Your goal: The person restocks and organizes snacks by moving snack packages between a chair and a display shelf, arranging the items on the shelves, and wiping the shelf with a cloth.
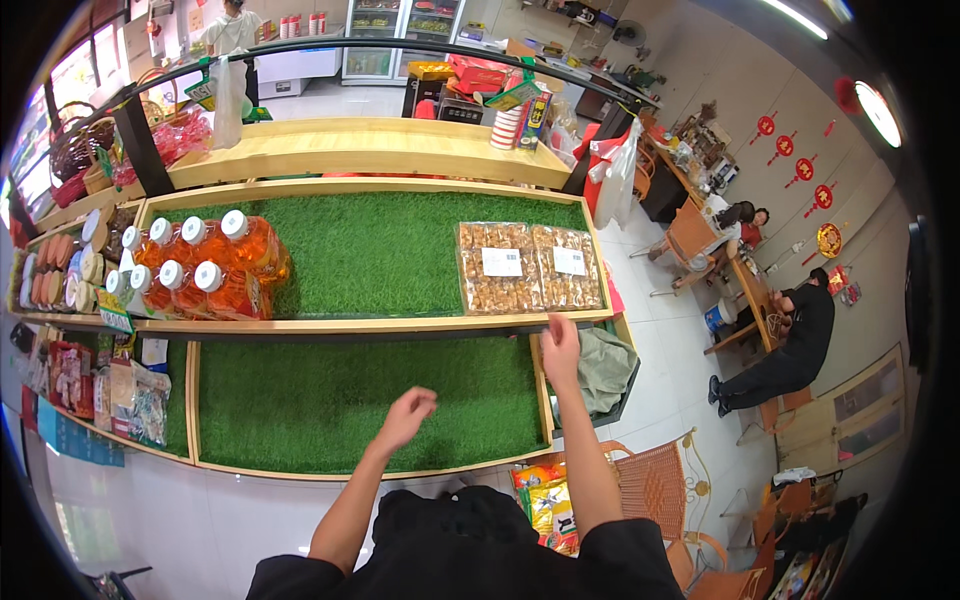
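My left hand hovers over the lower shelf of green artificial turf, fingers loosely curled, with nothing seen in it. My right hand is raised at the front wooden edge of the upper turf shelf, its fingers bent and partly blurred; no object shows in it. Just beyond it lie clear packs of brown nut-like snack pieces, two of them bearing white labels. At the left of the same shelf stand several bottles of orange drink with white caps, in two rows.
Jars and bagged goods fill the left sections. A grey-green cloth lies right of the lower shelf. Bright packets and a wicker chair are near my right arm. A person in black stands at the right.
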Action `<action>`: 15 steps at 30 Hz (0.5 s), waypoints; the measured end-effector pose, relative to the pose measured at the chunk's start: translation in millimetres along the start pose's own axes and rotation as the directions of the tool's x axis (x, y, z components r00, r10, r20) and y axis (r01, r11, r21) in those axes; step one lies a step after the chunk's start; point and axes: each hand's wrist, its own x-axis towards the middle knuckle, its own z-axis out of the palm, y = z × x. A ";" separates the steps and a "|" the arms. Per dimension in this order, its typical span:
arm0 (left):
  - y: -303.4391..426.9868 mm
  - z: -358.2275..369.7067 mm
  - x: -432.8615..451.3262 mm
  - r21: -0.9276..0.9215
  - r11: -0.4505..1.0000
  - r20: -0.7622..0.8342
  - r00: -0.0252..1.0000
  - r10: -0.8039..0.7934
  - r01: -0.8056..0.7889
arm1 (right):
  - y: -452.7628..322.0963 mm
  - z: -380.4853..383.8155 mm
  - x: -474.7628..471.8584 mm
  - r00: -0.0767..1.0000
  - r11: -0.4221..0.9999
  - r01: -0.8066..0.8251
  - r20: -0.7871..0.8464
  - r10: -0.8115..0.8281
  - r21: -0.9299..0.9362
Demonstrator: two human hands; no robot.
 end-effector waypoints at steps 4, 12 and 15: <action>100.7 19.0 61.7 -0.005 0.968 0.010 0.968 0.249 -0.249 | -47.9 33.0 38.8 0.986 0.861 0.164 0.115 -0.124 -0.481; 136.0 16.9 165.4 0.421 0.876 -0.212 0.913 0.348 -0.236 | -74.6 79.8 21.7 0.974 0.733 0.184 0.221 -0.047 -0.655; 117.9 -4.6 180.1 0.598 0.772 -0.287 0.842 0.457 -0.215 | -96.7 76.7 16.3 0.935 0.872 0.232 0.345 -0.079 -0.430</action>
